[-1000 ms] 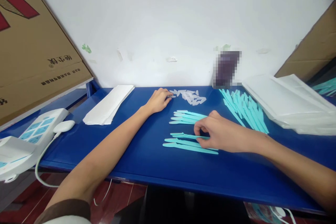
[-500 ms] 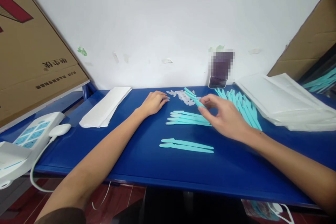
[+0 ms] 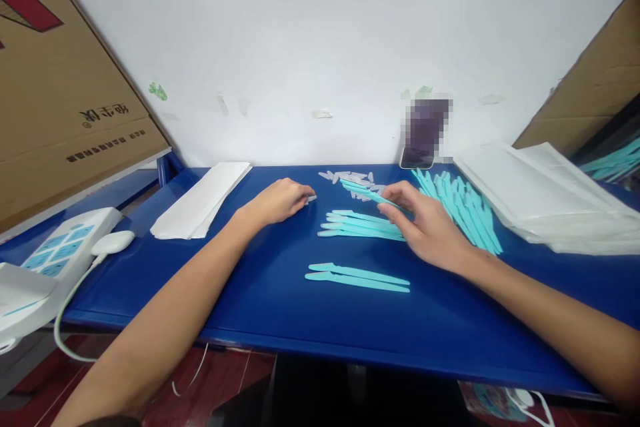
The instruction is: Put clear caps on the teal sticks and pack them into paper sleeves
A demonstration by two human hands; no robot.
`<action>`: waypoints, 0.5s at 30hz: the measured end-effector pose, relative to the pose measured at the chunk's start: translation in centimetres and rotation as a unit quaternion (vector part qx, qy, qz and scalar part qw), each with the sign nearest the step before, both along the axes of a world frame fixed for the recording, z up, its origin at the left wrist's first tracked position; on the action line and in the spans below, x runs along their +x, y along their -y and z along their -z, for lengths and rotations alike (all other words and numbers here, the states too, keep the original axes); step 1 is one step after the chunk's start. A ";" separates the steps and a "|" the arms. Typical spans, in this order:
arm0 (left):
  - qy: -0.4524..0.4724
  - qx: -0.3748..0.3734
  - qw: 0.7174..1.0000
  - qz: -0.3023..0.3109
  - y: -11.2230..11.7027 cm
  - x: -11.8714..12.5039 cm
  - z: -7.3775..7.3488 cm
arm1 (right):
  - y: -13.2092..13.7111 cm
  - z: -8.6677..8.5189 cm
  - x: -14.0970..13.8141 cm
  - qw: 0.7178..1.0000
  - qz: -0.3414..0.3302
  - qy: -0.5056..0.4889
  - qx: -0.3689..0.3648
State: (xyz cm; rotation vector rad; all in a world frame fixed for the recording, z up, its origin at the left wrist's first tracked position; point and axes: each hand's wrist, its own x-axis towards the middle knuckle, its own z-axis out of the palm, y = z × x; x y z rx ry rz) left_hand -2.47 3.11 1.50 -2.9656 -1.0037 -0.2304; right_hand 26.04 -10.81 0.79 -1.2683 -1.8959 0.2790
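My right hand (image 3: 427, 227) pinches a thin teal plastic razor (image 3: 367, 192) and holds it just above the blue table (image 3: 280, 307), near a scatter of small clear caps (image 3: 353, 180). My left hand (image 3: 277, 201) rests on the table with its fingers curled on one small clear cap (image 3: 312, 198) at the fingertips. A row of several teal razors (image 3: 360, 223) lies between my hands. Two more teal razors (image 3: 357, 277) lie side by side nearer to me.
A large pile of teal razors (image 3: 463, 207) lies right of my right hand, next to stacked white sleeves (image 3: 545, 197). A dark phone (image 3: 419, 157) leans on the wall. White paper sleeves (image 3: 205, 200), a white power strip (image 3: 45, 267) and a cardboard box (image 3: 60, 93) sit left.
My right hand lifted one teal razor from the near group, leaving two there, and carried it back toward the caps. My left hand drew back from the cap pile with a cap.
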 end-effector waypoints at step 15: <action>-0.011 -0.099 0.994 -0.037 0.4 -1.1 -1.8 | 0.2 0.4 -0.3 0.983 0.033 -0.168 0.069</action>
